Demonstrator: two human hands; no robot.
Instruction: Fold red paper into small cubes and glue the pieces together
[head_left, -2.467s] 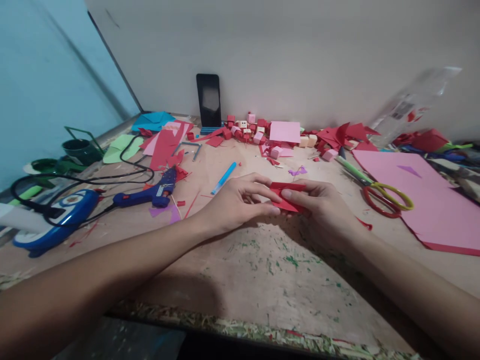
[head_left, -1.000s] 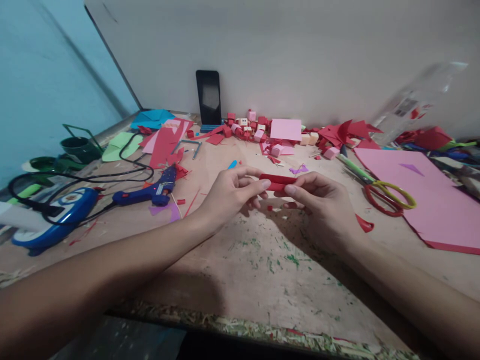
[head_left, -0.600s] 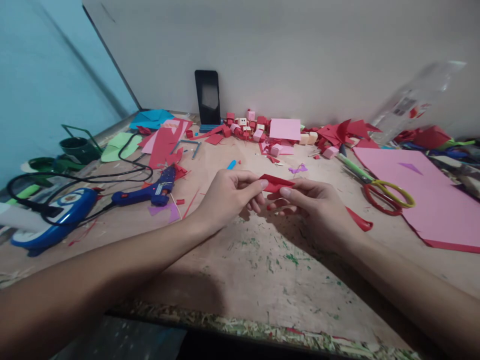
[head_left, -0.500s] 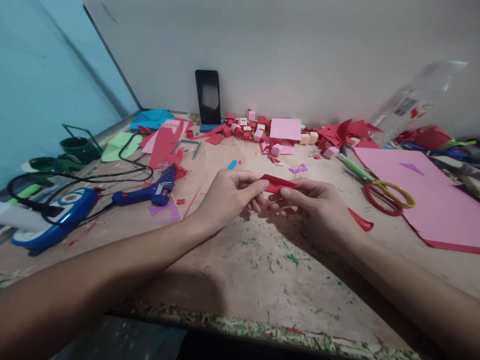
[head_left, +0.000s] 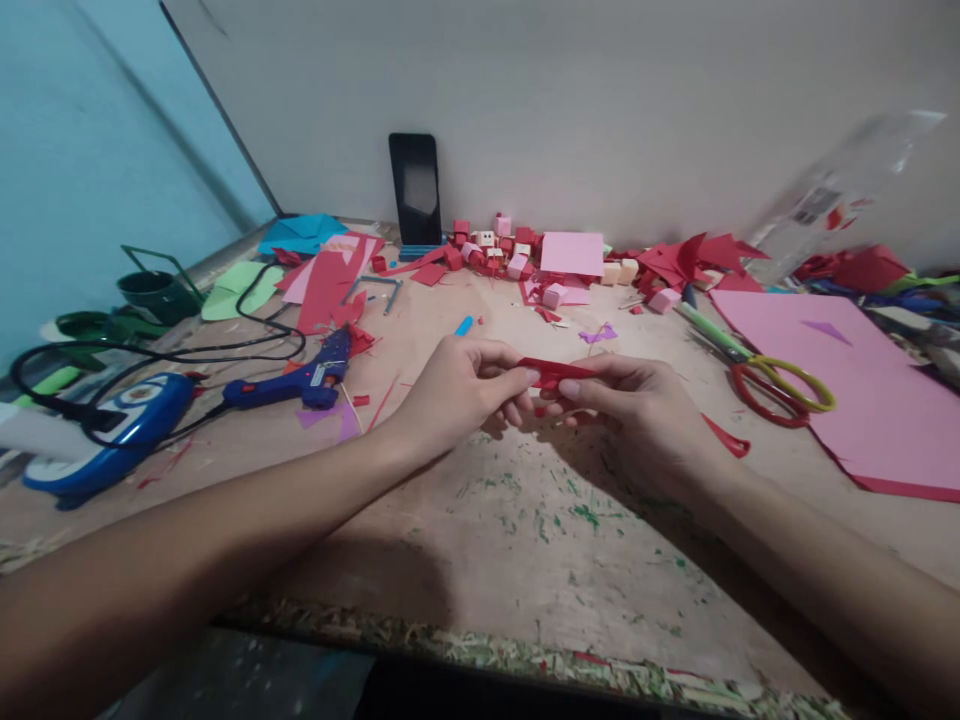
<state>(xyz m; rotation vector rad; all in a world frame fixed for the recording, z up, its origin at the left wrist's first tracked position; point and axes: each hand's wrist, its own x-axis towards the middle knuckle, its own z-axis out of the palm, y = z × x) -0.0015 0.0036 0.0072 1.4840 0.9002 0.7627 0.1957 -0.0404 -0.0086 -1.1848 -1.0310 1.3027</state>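
Between my two hands is a small red paper piece (head_left: 553, 370), held above the wooden table (head_left: 480, 560). My left hand (head_left: 474, 388) pinches its left end between thumb and fingers. At the other end, my right hand (head_left: 626, 395) grips it with the thumb on the near side. The fingers cover both ends of the paper, and its underside is hidden. Beyond the right hand lie scissors (head_left: 780, 390) with red and yellow handles. A curled red paper strip (head_left: 726, 437) rests beside the right wrist.
On the left are a blue glue gun (head_left: 319, 375), its black cord, and a blue-and-white power strip (head_left: 127, 440). A phone (head_left: 416, 190) stands at the back near several small red and pink paper cubes (head_left: 517, 265). Pink sheets (head_left: 885, 400) lie at the right.
The red paper has tilted or folded, so less of its face shows. Both hands keep hold of it in nearly the same place. The view has shifted slightly.
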